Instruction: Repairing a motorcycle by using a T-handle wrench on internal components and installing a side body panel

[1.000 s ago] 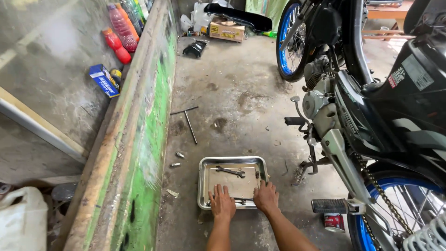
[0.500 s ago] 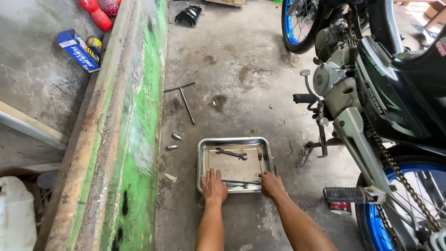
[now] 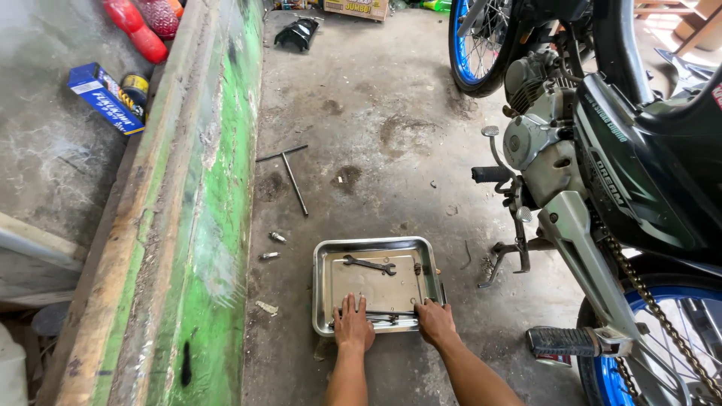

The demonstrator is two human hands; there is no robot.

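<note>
Reaching into the steel tray (image 3: 376, 248) on the concrete floor beside the motorcycle (image 3: 602, 173), the left hand (image 3: 353, 327) lies flat over tools at its near edge. The right hand (image 3: 435, 322) grips the tray's near corner. A spanner (image 3: 368, 264) lies untouched inside; nothing is lifted yet.

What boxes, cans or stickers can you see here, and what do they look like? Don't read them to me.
Blue box: long carton, blue with yellow and white print, lying on the grey ledge at upper left.
Round can: small, dark with a yellow top, right behind the blue box.
Cardboard box: brown with dark print, on the floor at the top edge, cut off.
Sticker on the motorbike's dark panel: pale lettering, on the right.
</note>
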